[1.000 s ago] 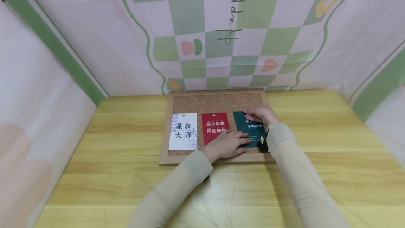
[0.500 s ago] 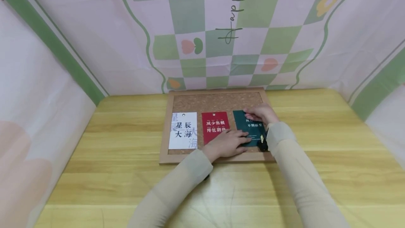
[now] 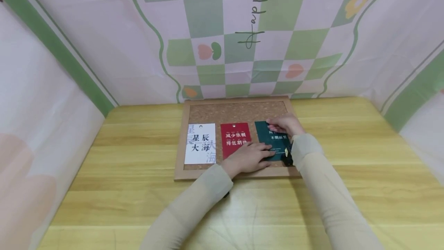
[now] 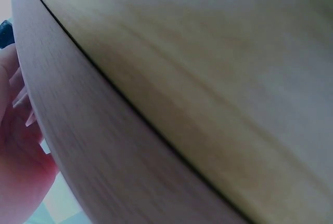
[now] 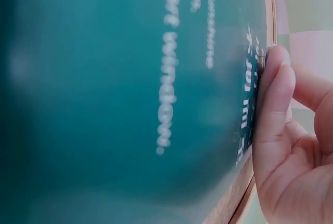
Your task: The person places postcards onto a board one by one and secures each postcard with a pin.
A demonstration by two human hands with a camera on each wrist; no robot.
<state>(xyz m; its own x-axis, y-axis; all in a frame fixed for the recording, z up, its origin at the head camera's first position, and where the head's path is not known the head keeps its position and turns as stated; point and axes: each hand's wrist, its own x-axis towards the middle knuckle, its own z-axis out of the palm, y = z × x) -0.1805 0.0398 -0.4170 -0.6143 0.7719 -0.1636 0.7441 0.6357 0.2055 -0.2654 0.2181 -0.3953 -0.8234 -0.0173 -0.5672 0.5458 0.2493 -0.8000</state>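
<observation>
In the head view my left hand [image 3: 248, 158] rests flat, fingers spread over the lower part of a dark green card [image 3: 263, 136] and the edge of a red card [image 3: 234, 136]. My right hand [image 3: 285, 124] is at the green card's top edge, thumb and finger pinched together. In the right wrist view a thin pin [image 5: 262, 55] barely shows at these fingertips; its head is hidden. The green card lies on a framed corkboard [image 3: 239, 112]. My left hand [image 4: 21, 146] is partly cut off in the left wrist view.
A white card [image 3: 200, 149] lies at the board's left; it and the red card each have a small silvery dot near the top. The board lies on a wood-grain table [image 3: 114, 188], near a printed cloth wall [image 3: 239, 49] behind. More cloth hangs at both sides.
</observation>
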